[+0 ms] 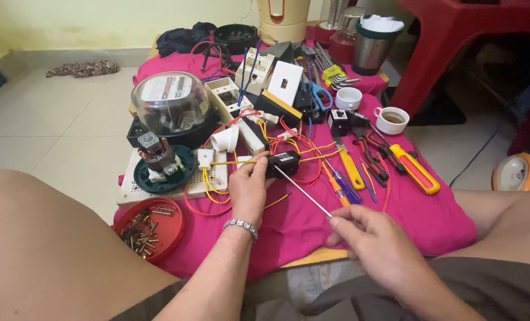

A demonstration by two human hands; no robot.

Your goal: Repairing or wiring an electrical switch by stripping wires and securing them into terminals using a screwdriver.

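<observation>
Just past the near table edge, the left hand (248, 189) pinches a small black component (283, 163); the right hand (377, 241) grips a screwdriver (303, 192), shaft slanting far-left, tip touching that component on the pink cloth (419, 220).

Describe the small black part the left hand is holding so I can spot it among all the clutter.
Start at the pink cloth covering the low table. Near its middle, the left hand pinches a small black block, with a screwdriver's thin metal shaft from the right hand meeting it. Unlike nearby parts, yellow wires run from it.
</observation>
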